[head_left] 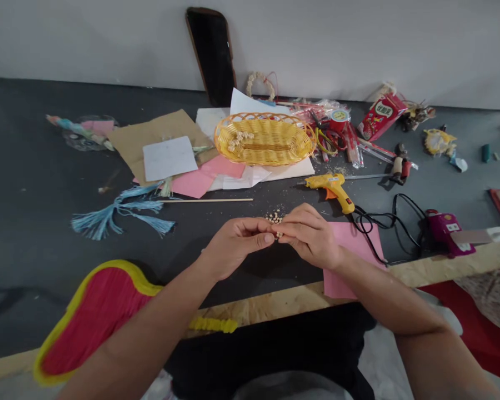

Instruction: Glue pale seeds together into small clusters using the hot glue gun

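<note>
My left hand (237, 244) and my right hand (310, 236) meet over the dark table, fingertips pinched together. Something small and pale shows between them, too small to name for certain. Just behind the fingertips lies a small heap of pale beads or grains (274, 215). A yellow wicker basket (270, 141) farther back has a few pale clusters (238, 140) at its left end. To the right of my right hand is a yellow glue gun (331, 186). Pink paper (345, 278) lies under my right forearm.
A red and yellow fan-like shape (104, 311) lies at the front left, with a blue tassel (120, 214) on a thin stick behind it. Black cable (394, 222) curls at the right, near a purple device (445, 230). A phone (212, 55) leans on the wall.
</note>
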`<state>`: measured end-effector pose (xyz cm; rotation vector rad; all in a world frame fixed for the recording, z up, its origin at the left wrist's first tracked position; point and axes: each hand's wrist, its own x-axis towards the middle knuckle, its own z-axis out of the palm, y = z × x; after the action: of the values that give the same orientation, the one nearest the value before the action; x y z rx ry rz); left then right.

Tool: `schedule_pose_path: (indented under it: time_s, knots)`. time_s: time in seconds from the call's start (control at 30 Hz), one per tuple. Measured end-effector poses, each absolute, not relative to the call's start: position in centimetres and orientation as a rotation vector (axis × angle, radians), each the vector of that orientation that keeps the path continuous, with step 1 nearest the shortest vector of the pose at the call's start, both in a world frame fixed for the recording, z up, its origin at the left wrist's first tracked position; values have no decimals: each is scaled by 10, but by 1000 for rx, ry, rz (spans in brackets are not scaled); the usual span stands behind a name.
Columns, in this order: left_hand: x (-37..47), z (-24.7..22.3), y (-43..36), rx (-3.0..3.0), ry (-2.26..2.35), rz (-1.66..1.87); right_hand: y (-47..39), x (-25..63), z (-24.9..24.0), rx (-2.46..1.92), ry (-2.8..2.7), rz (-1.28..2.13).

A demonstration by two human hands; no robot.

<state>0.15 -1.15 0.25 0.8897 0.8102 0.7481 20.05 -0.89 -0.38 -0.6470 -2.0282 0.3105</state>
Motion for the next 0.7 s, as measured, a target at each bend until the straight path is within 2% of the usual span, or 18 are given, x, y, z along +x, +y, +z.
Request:
schedule_pose_path:
  time_s: [0.5, 0.7]
  knots:
    - [2, 3, -13, 867, 783, 729, -14, 196, -4, -639, -1987, 420]
    - [3, 3, -13, 907, 838, 766, -14, 199, 0, -719, -1996, 368]
